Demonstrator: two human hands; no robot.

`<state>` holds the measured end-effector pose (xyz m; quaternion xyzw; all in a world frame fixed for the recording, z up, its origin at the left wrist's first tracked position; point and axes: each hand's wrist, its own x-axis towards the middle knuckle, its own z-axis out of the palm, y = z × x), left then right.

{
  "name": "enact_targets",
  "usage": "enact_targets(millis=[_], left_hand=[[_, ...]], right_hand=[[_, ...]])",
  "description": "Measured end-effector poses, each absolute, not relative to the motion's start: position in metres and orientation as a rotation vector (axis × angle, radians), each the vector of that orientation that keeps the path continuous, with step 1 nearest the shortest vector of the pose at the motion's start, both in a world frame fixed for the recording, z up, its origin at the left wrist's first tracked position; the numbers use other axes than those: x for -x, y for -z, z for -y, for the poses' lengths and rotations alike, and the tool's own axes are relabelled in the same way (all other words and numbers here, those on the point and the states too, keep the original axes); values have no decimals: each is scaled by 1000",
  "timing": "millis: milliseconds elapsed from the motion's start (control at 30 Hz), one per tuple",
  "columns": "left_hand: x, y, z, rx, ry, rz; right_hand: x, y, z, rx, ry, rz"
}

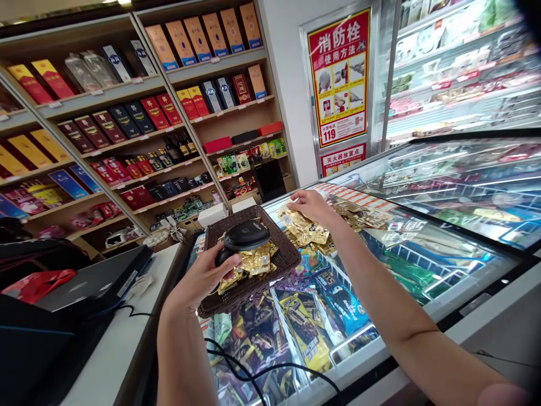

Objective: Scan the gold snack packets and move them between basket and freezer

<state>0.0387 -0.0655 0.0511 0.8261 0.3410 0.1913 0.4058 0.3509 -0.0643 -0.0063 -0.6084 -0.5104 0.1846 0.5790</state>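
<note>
The left fingers (231, 261) are wrapped closed round a black handheld device (246, 235), the thumb laid along its near side and the other fingertips mostly hidden. The left hand (211, 272) bends inward at the wrist, its forearm rising from below. The right hand (311, 204) is back up, its fingers part-curled and slanting down to loose gold packets (310, 232); whether they pinch one cannot be told. The right forearm comes in on a long diagonal from the lower right.

Just beneath the left fingers and the device, more gold packets (256, 260) lie in a wicker basket (292, 254). Its right rim runs between the two hands, close to the loose pile, which spreads under the right fingers and beyond them to the right.

Between the basket and the right forearm there is open glass on the freezer (439, 310), with a yellow packet (306, 332) showing below it. Nearer the wearer, a black cable (289, 365) crosses this room. Left of the left fingers, past the freezer's edge, stands a white counter (127, 338); shelves (181, 111) rise well beyond both hands.
</note>
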Motion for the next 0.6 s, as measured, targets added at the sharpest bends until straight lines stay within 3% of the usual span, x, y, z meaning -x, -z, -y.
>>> enact_targets(millis=[400, 600], left_hand=[[-46, -57, 74, -2138, -438, -890], [-42, -56, 69, -2144, -399, -879]], right_hand=[[-357, 11, 59, 1486, -405, 1250], [-375, 13, 68, 1815, -153, 1418]])
